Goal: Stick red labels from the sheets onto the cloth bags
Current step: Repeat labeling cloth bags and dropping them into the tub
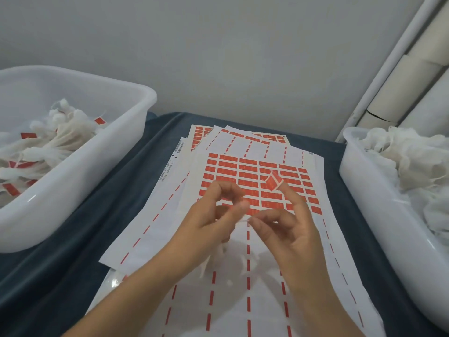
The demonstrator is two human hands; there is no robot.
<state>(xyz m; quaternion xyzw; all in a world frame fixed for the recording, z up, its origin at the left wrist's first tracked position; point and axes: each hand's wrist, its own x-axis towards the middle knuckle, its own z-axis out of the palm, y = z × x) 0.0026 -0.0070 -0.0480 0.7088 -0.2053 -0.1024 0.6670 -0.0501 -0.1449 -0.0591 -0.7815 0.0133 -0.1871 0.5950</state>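
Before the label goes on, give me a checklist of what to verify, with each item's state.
1. Label lifted free of the sheet, stuck on the right hand fingertip: ok.
2. Bag in both hands' grip, over the sheet: ok.
3. Bag lying flat for sticking: cannot tell, it is blurred.
4. Left hand pinching the bag: ok.
5. Left bin of labelled bags has room: ok.

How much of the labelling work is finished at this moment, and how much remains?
Done: the left tub holds bags with red labels. In hand: one peeled label clings to a right hand fingertip; both hands pinch something thin and white, blurred. Left: the right tub holds unlabelled cloth; the top sheet has many labels.
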